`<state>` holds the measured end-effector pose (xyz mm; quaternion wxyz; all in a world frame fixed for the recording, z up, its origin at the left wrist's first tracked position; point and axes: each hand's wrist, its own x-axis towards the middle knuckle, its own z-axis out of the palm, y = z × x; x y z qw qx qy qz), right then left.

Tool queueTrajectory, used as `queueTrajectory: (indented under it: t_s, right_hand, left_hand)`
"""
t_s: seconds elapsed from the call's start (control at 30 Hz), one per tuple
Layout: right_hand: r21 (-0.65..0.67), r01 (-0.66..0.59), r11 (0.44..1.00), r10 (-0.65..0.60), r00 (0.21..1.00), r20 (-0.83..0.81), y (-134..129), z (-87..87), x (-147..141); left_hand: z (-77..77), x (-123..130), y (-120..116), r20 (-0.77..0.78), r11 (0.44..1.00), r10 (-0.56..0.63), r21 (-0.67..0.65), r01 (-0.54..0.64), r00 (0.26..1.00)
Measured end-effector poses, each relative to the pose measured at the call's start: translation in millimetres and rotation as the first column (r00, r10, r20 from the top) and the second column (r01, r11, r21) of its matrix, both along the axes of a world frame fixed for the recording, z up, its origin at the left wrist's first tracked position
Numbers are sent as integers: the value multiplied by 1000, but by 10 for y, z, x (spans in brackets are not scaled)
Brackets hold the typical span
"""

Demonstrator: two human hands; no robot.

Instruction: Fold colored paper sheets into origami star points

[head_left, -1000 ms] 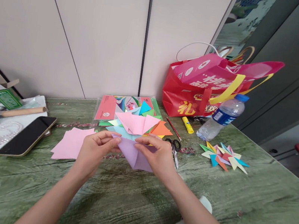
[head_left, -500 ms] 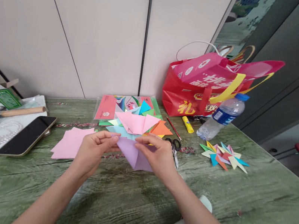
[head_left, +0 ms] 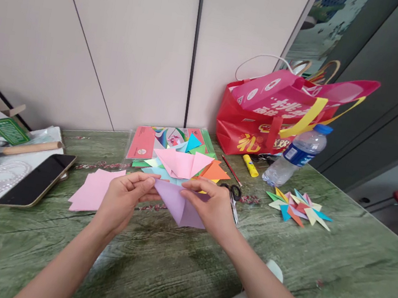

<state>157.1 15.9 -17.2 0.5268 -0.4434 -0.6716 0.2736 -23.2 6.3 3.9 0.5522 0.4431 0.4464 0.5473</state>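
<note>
A partly folded purple paper point(head_left: 180, 207) is held above the table between both hands. My left hand point(head_left: 123, 200) pinches its upper left corner. The thumb and fingers of my right hand point(head_left: 212, 210) close on its upper right edge. Just behind the purple sheet lies a folded pink paper point(head_left: 182, 163), on top of a pile of folded papers, with an orange one point(head_left: 215, 171) and a blue one point(head_left: 193, 142) among them. Left of my left hand rest several flat pink sheets point(head_left: 93, 190).
Black-handled scissors point(head_left: 234, 201), a red pencil point(head_left: 231, 169), a yellow glue stick point(head_left: 250, 165) and a water bottle point(head_left: 297, 155) are at the right, before a red bag point(head_left: 252, 122). Paper stars point(head_left: 300, 207) lie farther right. A phone point(head_left: 38, 180) and a hammer point(head_left: 25, 149) lie left.
My left hand has shifted very slightly at the purple paper's corner. Otherwise the hands and the paper look almost the same.
</note>
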Motion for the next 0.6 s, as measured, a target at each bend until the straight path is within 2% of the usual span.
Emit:
queueTrajectory:
  t_s: [0.33, 0.5, 0.6]
  right_hand:
    - [-31, -22, 999, 21, 1000, -19, -15, 5, -11]
    - [-40, -25, 999, 25, 1000, -12, -4, -17, -18]
    - [-34, -16, 999, 16, 1000, -21, -12, -19, -15]
  left_hand:
    - [-18, 83, -10, -12, 998, 47, 43, -46, 999]
    - [-70, 168, -39, -95, 998, -46, -36, 43, 994]
    - [-93, 203, -50, -108, 995, -48, -95, 37, 993]
